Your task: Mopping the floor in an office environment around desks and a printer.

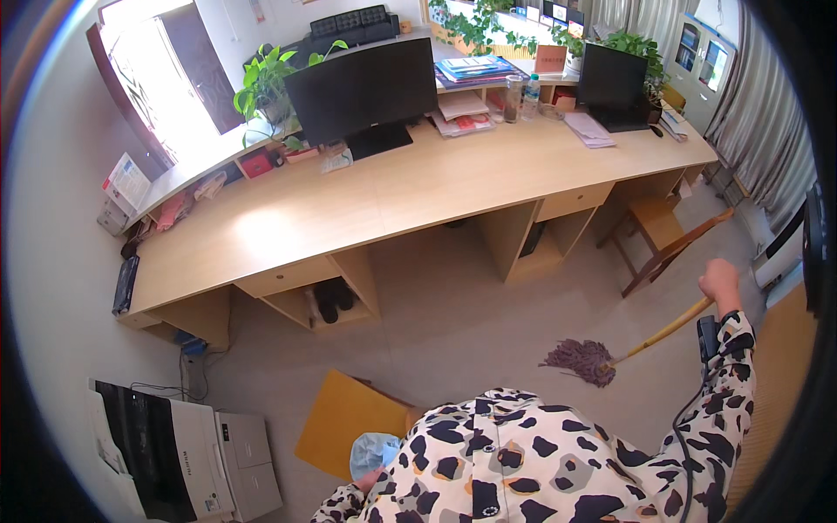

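My right hand (719,280), held out to the right, is closed around the wooden handle (673,327) of a mop. Its purple-grey mop head (582,361) of loose strands rests on the grey floor in front of me. Only a little of my left hand (371,480) shows at my lower left, beside a light-blue plastic bag (375,452) that looks like a bin liner. My body hides the fingers, so I cannot tell how they hold it. Behind the bag is a yellow-brown wooden seat (346,418).
A long wooden desk (405,189) spans the view ahead, bearing a monitor (363,91), a laptop (613,85) and papers. A wooden chair (660,242) stands at the right. At lower left is a printer (196,451), with cables (196,386) on the floor behind it.
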Available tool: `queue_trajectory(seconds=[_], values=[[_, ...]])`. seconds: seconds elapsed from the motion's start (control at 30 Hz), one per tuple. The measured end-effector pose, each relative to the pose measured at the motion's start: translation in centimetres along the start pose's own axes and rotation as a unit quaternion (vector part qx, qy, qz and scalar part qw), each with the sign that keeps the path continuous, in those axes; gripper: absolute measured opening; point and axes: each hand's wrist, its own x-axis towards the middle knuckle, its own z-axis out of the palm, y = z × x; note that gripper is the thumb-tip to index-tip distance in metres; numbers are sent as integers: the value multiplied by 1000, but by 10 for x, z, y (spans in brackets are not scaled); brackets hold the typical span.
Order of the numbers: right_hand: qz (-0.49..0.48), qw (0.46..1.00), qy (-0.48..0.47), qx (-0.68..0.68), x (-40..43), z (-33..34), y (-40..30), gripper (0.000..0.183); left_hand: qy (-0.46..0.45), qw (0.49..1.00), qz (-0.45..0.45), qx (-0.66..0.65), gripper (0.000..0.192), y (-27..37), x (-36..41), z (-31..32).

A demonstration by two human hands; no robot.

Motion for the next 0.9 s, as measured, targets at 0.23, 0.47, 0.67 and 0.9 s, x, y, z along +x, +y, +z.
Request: queue_trajectory(seconds=[0.23,0.47,0.67,0.9], values=[[0,999,-21,-25,-8,10,-7,22,-4,1000,4,-8,73,-1,1,-3],[-23,999,-15,26,-2,6,-1,21,-5,997,48,54,74,78,43,-7],[-42,998,39,26,34,35,38,19,-24,985,98,138,74,207,107,-1],[48,997,0,64,16,64,84,18,-59,972,108,202,75,315,156,39]])
